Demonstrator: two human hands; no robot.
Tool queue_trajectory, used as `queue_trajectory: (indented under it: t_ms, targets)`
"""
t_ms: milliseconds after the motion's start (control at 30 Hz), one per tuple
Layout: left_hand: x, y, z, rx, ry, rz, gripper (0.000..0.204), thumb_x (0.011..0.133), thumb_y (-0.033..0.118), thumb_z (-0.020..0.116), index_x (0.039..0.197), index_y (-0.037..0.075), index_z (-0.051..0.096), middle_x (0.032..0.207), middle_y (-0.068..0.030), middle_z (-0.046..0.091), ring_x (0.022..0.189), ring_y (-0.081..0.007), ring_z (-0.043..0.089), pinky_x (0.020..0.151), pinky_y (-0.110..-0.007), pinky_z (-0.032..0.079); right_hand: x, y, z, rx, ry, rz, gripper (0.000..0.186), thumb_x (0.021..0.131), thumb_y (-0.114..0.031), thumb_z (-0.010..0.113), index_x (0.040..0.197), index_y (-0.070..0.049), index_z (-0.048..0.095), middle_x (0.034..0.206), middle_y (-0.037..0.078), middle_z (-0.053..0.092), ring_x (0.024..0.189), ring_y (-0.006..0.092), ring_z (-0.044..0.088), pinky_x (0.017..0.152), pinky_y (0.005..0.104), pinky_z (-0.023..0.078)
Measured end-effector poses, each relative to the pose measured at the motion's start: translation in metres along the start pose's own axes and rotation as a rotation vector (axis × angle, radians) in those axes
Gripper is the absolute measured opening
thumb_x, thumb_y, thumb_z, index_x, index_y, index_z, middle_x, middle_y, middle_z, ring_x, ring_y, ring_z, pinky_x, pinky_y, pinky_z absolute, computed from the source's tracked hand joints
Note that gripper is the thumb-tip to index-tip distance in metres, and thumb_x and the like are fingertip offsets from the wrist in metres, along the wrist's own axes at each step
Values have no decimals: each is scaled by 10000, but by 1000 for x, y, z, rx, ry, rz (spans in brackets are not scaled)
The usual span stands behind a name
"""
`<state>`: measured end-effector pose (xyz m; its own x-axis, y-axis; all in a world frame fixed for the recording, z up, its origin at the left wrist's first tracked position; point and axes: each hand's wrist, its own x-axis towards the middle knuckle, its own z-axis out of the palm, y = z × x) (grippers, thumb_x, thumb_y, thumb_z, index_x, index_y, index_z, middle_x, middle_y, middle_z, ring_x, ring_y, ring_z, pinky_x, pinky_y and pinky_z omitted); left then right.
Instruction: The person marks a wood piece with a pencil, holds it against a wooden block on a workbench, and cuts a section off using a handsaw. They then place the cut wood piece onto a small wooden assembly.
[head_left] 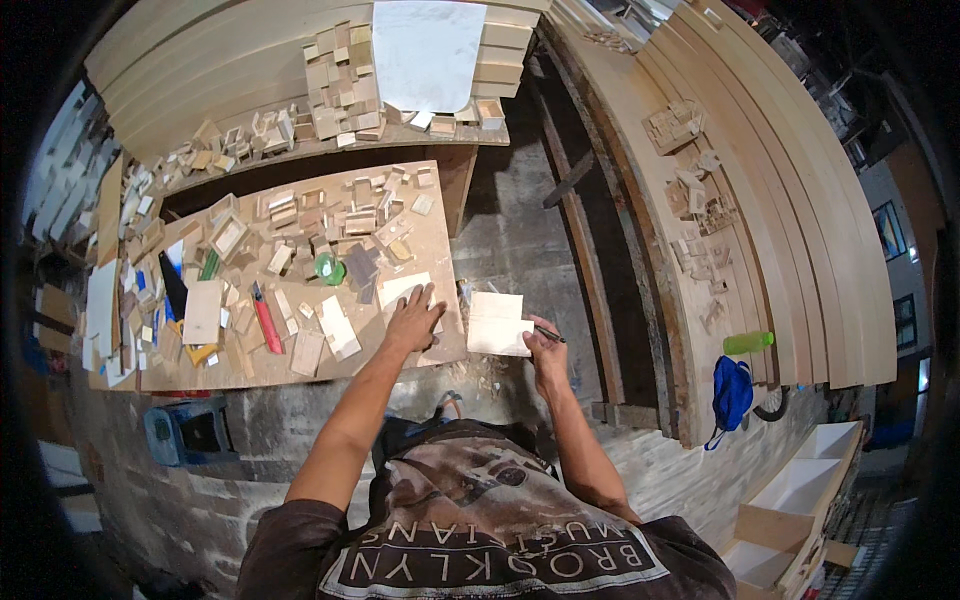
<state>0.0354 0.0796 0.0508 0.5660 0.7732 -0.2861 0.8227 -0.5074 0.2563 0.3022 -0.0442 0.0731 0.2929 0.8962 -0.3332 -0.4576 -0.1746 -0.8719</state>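
Worn grey floor (290, 440) spreads around the surface (431, 240); near its front edge stands a blue stool (160, 436), windows (888, 232) far right.

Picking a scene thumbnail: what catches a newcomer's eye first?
Probably the big white sheet at top center, then the blue bag below a green bottle, right. A red tool lies among wooden pieces left of center. Mid-frame, the right hand holds a pale board and pen.

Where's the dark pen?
The dark pen is right of centre in the head view, in the right hand, by the right edge of the pale flat piece.
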Motion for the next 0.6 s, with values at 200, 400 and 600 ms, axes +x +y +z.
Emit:
queue_trajectory:
  t_ms: [200, 400, 600]
  targets:
    - [1, -4, 1, -64, 28, 25, 727, 775, 313, 851, 1420, 157, 554, 1618, -142, 320, 1480, -359, 301, 1122, -547, 392, 10, 3, -8, 39, 12, -39, 435, 907, -53, 762, 1293, 3, 569, 1090, 92, 726, 956, 172, 699, 845, 308, 565]
    - [1, -5, -4, -12, -60, 39, 739, 770, 329, 854, 1414, 136, 547, 1612, -125, 315, 1492, -371, 276, 1135, -560, 381, 15, -7, 8, -49, 7, -34, 319, 926, -84, 744, 1208, -10, 616, 1031, 68, 721, 906, 147, 691, 793, 302, 562]
    - [-1, -13, -5, 13, -6, -39, 1070, 643, 430, 926, 1540, 197, 392, 1676, -184, 185, 1544, -435, 156, 1192, -626, 290, 4, -23, 17, -112, 60, 16, 274, 945, -102, 717, 1201, -49, 634, 1030, 46, 722, 898, 137, 688, 781, 292, 553]
